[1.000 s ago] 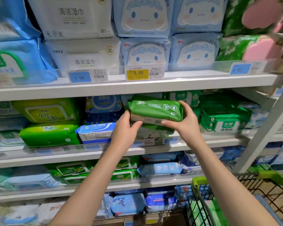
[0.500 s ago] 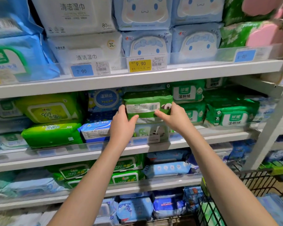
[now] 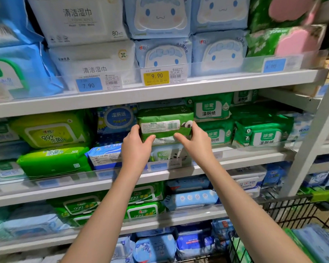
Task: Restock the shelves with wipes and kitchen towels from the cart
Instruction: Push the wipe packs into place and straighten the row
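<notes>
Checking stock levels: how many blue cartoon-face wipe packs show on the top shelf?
4 cartoon-face packs, stacked two by two: lower left, lower right, upper left, upper right. More may be hidden behind.

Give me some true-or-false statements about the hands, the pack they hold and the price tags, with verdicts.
1. The left hand and right hand both grip the green wipes pack. True.
2. The pack's barcode faces the camera. True.
3. The yellow price tag reads 7.90. False: it reads 9.90.
4. The pack is held above the yellow tag's shelf. False: it is on the shelf below, over a panda-printed pack.
5. The cart is at the lower left. False: lower right.
</notes>
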Demonstrator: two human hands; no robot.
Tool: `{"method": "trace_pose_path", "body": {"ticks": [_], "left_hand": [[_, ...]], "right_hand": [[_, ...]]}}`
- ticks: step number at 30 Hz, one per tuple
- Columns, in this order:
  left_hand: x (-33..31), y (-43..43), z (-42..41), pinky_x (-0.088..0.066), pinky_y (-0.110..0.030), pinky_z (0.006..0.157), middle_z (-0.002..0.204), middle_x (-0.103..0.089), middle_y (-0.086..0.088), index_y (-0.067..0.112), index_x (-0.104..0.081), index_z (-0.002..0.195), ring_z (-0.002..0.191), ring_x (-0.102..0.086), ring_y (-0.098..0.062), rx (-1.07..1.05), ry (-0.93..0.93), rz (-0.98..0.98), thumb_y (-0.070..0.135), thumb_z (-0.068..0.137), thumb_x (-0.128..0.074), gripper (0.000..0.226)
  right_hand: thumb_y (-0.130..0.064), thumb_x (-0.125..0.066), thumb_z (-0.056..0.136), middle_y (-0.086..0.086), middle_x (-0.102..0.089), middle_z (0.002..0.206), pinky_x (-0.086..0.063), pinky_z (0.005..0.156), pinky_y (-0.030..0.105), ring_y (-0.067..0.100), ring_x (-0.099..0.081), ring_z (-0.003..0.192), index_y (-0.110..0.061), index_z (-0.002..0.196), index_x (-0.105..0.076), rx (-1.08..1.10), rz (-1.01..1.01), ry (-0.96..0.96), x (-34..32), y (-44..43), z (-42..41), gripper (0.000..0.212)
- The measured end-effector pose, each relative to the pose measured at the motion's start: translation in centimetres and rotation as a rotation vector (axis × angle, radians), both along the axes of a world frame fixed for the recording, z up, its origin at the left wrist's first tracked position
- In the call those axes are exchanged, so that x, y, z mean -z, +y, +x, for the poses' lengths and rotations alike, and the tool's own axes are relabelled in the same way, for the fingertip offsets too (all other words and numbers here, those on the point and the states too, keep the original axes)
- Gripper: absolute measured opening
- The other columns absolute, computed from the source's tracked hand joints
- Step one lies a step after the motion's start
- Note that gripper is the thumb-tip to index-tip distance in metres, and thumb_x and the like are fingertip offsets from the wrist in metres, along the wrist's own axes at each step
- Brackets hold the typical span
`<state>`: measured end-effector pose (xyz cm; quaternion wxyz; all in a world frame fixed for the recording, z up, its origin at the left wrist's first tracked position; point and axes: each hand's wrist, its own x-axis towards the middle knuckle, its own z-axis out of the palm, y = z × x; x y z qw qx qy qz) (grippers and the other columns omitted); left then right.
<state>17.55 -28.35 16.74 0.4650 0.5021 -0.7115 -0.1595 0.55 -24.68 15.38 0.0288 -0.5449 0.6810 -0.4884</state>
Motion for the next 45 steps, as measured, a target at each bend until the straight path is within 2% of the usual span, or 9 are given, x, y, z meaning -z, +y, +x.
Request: {"method": "trace_pose_path", "body": {"ticks": [5,12,17,22,30,32,36,40,45], "left_hand": [[-0.3,0.3,-0.1,-0.046,-0.030,0.077,0.110,-0.066,-0.002,0.015,-0.056,0.115,0.098,-0.060,-0.020,-0.006,0.010,0.037,0.026,0.090,-0.064,0.029],[-1.0,0.6,-0.1,-0.047,-0.032,0.077,0.111,-0.065,-0.007,0.010,-0.054,0.117,0.100,-0.060,-0.024,-0.017,-0.049,0.096,0.026,0.090,-0.063,0.032],[-1.2,0.9,0.0,-0.051,-0.041,0.082,0.109,-0.064,-0.007,0.009,-0.055,0.115,0.099,-0.059,-0.024,0.032,-0.046,0.139,0.029,0.095,-0.054,0.027],[-1.0,1.0,0.3,-0.049,-0.043,0.083,0.106,-0.062,-0.006,0.009,-0.056,0.111,0.098,-0.057,-0.024,0.057,-0.019,0.141,0.028,0.097,-0.048,0.025],[-0.3,3.1,0.9,-0.035,-0.043,0.110,0.144,-0.045,-0.004,0.012,-0.040,0.144,0.132,-0.040,-0.020,0.075,0.024,0.153,0.025,0.098,-0.047,0.048],[-0.1,3.9,0.7,-0.028,-0.032,0.112,0.145,-0.039,-0.005,0.009,-0.037,0.144,0.134,-0.035,-0.019,0.063,0.008,0.144,0.022,0.098,-0.049,0.050],[0.3,5.9,0.1,-0.023,-0.012,0.091,0.133,-0.040,-0.004,0.007,-0.046,0.134,0.119,-0.040,-0.013,0.075,0.040,0.157,0.018,0.096,-0.050,0.039],[1.8,7.7,-1.6,-0.036,-0.024,0.092,0.117,-0.048,0.002,0.009,-0.054,0.125,0.113,-0.049,-0.016,0.280,0.034,0.290,0.019,0.097,-0.050,0.030],[4.2,11.0,-6.2,-0.041,-0.025,0.090,0.115,-0.056,0.002,0.012,-0.059,0.121,0.105,-0.054,-0.012,0.623,-0.102,0.452,0.020,0.097,-0.051,0.026]], "right_hand": [[-0.046,-0.062,0.088,-0.003,-0.056,0.096,-0.039,0.073,0.030,0.018,-0.054,0.093,-0.017,0.113,-0.051,0.026,0.108,0.043,-0.4,-0.1,0.4,0.040],[-0.043,-0.061,0.089,0.007,-0.061,0.108,-0.044,0.078,0.035,0.024,-0.056,0.101,-0.012,0.116,-0.048,0.024,0.201,0.003,-1.1,0.1,0.9,0.043],[-0.036,-0.062,0.090,0.006,-0.053,0.114,-0.047,0.085,0.038,0.024,-0.054,0.102,-0.010,0.116,-0.048,0.016,0.133,-0.070,-1.0,0.8,1.3,0.039],[-0.029,-0.056,0.094,0.007,-0.050,0.131,-0.040,0.102,0.037,0.019,-0.046,0.121,-0.009,0.134,-0.045,-0.003,0.018,-0.167,-0.6,1.8,2.1,0.046],[-0.029,-0.054,0.096,0.002,-0.038,0.150,-0.031,0.113,0.036,0.016,-0.035,0.137,-0.016,0.149,-0.029,-0.020,0.057,-0.228,0.4,4.0,2.7,0.060],[-0.029,-0.053,0.096,0.002,-0.041,0.148,-0.032,0.112,0.037,0.017,-0.036,0.136,-0.017,0.148,-0.032,0.000,0.066,-0.221,0.2,4.3,2.6,0.057],[-0.026,-0.054,0.096,-0.001,-0.060,0.125,-0.045,0.100,0.036,0.012,-0.053,0.115,-0.013,0.131,-0.055,0.064,0.082,-0.324,0.5,6.6,2.0,0.037],[-0.022,-0.054,0.096,-0.003,-0.068,0.090,-0.051,0.077,0.029,0.010,-0.062,0.084,-0.013,0.104,-0.068,0.156,0.131,-0.412,2.4,10.7,0.8,0.018],[-0.022,-0.056,0.094,0.001,-0.069,0.077,-0.044,0.064,0.026,0.009,-0.060,0.070,-0.014,0.089,-0.072,0.397,0.234,-0.436,6.2,17.8,-1.2,0.018]]}}
